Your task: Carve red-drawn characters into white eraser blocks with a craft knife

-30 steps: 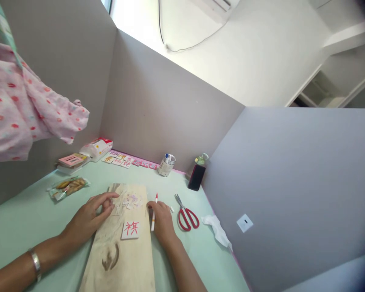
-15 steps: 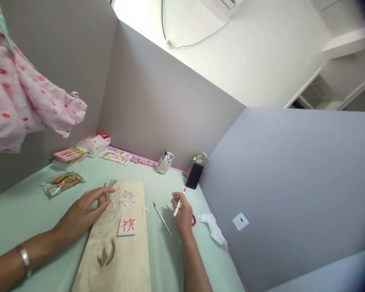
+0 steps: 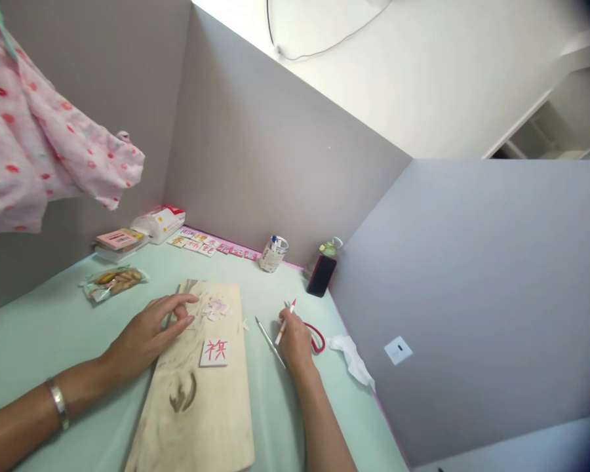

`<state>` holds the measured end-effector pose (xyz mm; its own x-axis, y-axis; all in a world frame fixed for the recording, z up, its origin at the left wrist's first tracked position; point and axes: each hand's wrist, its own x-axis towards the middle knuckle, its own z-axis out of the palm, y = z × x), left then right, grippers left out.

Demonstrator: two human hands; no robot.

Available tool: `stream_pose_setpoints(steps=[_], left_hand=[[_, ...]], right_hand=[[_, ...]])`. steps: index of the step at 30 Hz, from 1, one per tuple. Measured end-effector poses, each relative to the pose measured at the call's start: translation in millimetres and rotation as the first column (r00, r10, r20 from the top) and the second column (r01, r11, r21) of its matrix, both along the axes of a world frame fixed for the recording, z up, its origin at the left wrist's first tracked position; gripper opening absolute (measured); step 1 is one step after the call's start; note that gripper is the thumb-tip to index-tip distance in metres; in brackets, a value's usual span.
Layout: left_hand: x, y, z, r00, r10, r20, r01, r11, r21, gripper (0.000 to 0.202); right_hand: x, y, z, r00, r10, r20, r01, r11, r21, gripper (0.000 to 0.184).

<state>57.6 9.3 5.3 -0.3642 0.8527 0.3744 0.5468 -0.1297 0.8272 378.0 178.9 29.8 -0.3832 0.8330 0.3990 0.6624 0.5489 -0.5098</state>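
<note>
A white marker with a red tip [image 3: 280,334] is held between the fingers of my right hand [image 3: 297,344], just right of a slim craft knife [image 3: 269,341] lying on the table. Red-handled scissors [image 3: 319,337] lie by that hand, partly hidden under it. My left hand [image 3: 150,334] is empty, its thumb and index finger apart over the left side of a wooden board [image 3: 211,419]. On the board sits a small white square tile [image 3: 215,353] bearing a red written character. A heap of pale shavings [image 3: 215,308] lies near the board's far end.
At the back stand a can of pens [image 3: 273,254] and a phone [image 3: 321,275] leaning on a green object. Lettered tiles [image 3: 201,244] line the rear edge. A snack bag [image 3: 113,282], books [image 3: 120,242], a tissue pack [image 3: 160,221] and crumpled tissue [image 3: 354,360] lie around.
The view has shifted slightly. My right hand, with the marker, has lowered closer to the table beside the craft knife and scissors. My left hand keeps its place at the board.
</note>
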Motion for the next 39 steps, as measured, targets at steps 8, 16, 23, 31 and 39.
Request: stream_pose_setpoints(steps=[8,16,23,31,39], left_hand=[[35,-17,17.5,0.956,-0.205,0.210,0.219,0.975,-0.044,0.049],[57,-23,34.4,0.798,-0.350,0.491,0.411,0.911,-0.018,0.041],[44,-16,38.1,0.756,-0.308,0.578,0.379,0.925,-0.004,0.051],[46,-15,36.4,0.733,-0.283,0.618,0.364,0.931,-0.005,0.054],[43,-13,27.6,0.706,-0.275,0.652,0.371,0.929,-0.010,0.054]], right_hand=[[-43,-69,33.6,0.911,0.315,-0.266,-0.321,0.947,0.021,0.007],[-69,-117,28.4,0.780,0.480,-0.402,-0.509,0.860,0.038,0.008],[-53,-116,42.5,0.718,0.417,-0.558,-0.522,0.852,-0.034,0.050],[-53,-124,46.5,0.719,0.291,-0.631,-0.512,0.836,-0.198,0.055],[-54,-122,42.2,0.727,0.247,-0.640,-0.483,0.847,-0.222,0.048]])
